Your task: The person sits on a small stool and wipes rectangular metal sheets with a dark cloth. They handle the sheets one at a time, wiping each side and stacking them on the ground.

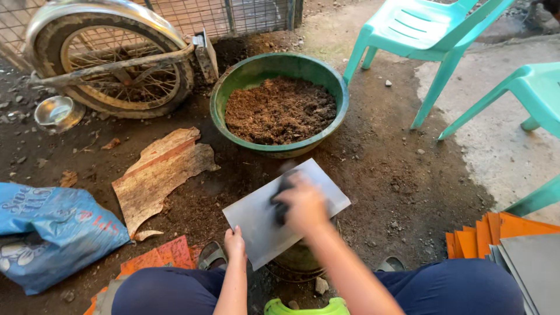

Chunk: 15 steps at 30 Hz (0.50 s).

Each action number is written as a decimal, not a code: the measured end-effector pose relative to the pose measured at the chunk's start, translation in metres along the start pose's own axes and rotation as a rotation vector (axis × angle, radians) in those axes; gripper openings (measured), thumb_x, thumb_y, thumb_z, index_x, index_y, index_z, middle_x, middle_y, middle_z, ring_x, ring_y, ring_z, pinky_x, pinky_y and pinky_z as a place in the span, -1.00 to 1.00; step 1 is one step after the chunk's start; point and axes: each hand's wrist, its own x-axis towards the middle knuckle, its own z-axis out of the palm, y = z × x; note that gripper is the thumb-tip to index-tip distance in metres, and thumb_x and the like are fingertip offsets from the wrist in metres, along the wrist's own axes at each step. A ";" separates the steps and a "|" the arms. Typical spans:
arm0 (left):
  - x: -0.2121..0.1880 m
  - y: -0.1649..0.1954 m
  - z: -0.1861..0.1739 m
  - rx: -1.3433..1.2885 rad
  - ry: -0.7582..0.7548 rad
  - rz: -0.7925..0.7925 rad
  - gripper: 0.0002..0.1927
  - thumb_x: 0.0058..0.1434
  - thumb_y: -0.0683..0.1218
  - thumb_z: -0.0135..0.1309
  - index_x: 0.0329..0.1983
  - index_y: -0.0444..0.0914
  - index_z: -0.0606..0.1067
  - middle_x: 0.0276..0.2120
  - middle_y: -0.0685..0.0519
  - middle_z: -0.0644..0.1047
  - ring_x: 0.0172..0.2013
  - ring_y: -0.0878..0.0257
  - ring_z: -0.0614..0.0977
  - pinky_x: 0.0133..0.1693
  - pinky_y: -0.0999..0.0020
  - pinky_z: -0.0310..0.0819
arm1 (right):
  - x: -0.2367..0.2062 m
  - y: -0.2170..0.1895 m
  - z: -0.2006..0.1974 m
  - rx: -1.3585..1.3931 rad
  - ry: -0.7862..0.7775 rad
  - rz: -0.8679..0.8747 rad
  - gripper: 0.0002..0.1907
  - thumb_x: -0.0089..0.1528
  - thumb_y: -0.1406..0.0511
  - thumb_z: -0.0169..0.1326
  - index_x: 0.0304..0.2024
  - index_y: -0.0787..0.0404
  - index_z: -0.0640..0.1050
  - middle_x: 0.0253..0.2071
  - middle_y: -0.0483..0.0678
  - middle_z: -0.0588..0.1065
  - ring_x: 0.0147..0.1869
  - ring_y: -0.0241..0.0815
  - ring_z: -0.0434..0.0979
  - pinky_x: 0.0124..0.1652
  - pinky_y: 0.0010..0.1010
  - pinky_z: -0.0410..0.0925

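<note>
Rubbing the grey metal sheet well probably needs firm, even strokes while the sheet is kept flat on the round stand below. The right hand, blurred, closes its fingers on a dark cloth above the sheet's middle; the left hand pinches the near edge, forearm straight.

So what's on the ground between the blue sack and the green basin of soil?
In the head view, a torn piece of brown cardboard lies on the dirt between the blue sack and the green basin.
</note>
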 end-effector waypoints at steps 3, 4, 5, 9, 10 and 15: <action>-0.002 -0.001 0.003 0.029 0.013 -0.092 -0.68 0.42 0.01 0.00 -0.06 -0.38 0.45 -0.21 -0.04 0.55 -0.23 0.15 0.53 -0.15 0.15 0.42 | -0.038 -0.040 0.073 -0.219 -0.463 -0.065 -0.38 -0.01 0.44 0.17 0.01 -0.32 0.69 0.51 0.09 0.08 0.42 0.44 0.09 0.17 0.36 0.03; -0.001 -0.001 0.003 0.012 0.026 -0.133 -0.68 0.41 0.02 -0.02 -0.02 -0.34 0.44 -0.17 0.01 0.55 -0.19 0.16 0.56 -0.13 0.16 0.43 | -0.048 -0.042 0.091 -0.217 -0.333 -0.149 -0.49 0.05 0.38 0.16 -0.02 -0.29 0.69 0.50 0.08 0.13 0.37 0.39 0.15 0.14 0.33 0.08; 0.000 -0.001 0.002 0.021 0.058 -0.061 -0.68 0.39 0.00 0.02 -0.06 -0.38 0.47 -0.20 -0.01 0.57 -0.20 0.16 0.57 -0.12 0.17 0.44 | -0.057 -0.037 0.104 -0.213 -0.200 -0.236 -0.61 0.11 0.31 0.14 -0.06 -0.25 0.68 0.49 0.06 0.18 0.33 0.33 0.21 0.12 0.30 0.12; 0.004 -0.006 0.000 0.050 0.094 -0.006 -0.68 0.37 -0.02 0.07 -0.11 -0.42 0.51 -0.24 -0.02 0.58 -0.24 0.18 0.54 -0.14 0.20 0.42 | -0.068 0.025 0.107 -0.342 -0.147 -0.028 -0.67 0.15 0.29 0.04 -0.13 -0.19 0.70 0.42 0.05 0.23 0.18 0.34 0.29 -0.08 0.22 0.19; 0.004 -0.009 0.001 0.036 0.075 -0.040 -0.69 0.38 -0.02 0.06 -0.09 -0.40 0.50 -0.24 0.00 0.56 -0.24 0.20 0.53 -0.15 0.21 0.41 | -0.066 0.048 0.097 -0.390 -0.079 0.060 -0.66 0.11 0.32 0.04 -0.20 -0.22 0.72 0.41 -0.01 0.26 0.20 0.31 0.31 -0.04 0.20 0.21; 0.005 -0.019 0.002 -0.186 0.093 -0.008 -0.76 0.42 -0.06 0.02 -0.28 -0.34 0.45 -0.35 0.05 0.49 -0.33 0.27 0.42 -0.21 0.25 0.38 | -0.051 0.148 0.014 -0.330 0.081 0.546 -0.72 0.21 0.27 0.05 -0.14 -0.20 0.71 0.40 -0.05 0.31 0.25 0.25 0.34 0.12 0.21 0.23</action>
